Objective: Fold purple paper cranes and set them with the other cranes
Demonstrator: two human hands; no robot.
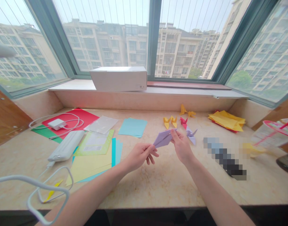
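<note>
A folded piece of purple origami paper (163,139) is held above the counter between my two hands. My left hand (144,153) pinches its left corner between thumb and forefinger, the other fingers loosely curled. At the upper right end, my right hand (180,144) grips the paper with thumb and fingers. Just behind my right hand lies a finished-looking purple paper crane (191,135). Beyond it are a red paper crane (183,122), small yellow-orange cranes (170,121) and further yellow folded pieces (187,111) near the back wall.
Left on the counter (139,188) are a white power bank (66,146), a charger (56,124) with cables, and coloured paper sheets (92,164). Blue squares (132,127) lie behind my hands. At right are yellow papers (227,120), a pixelated dark object (225,158) and a clear cup (268,133). A white box (119,79) stands on the sill.
</note>
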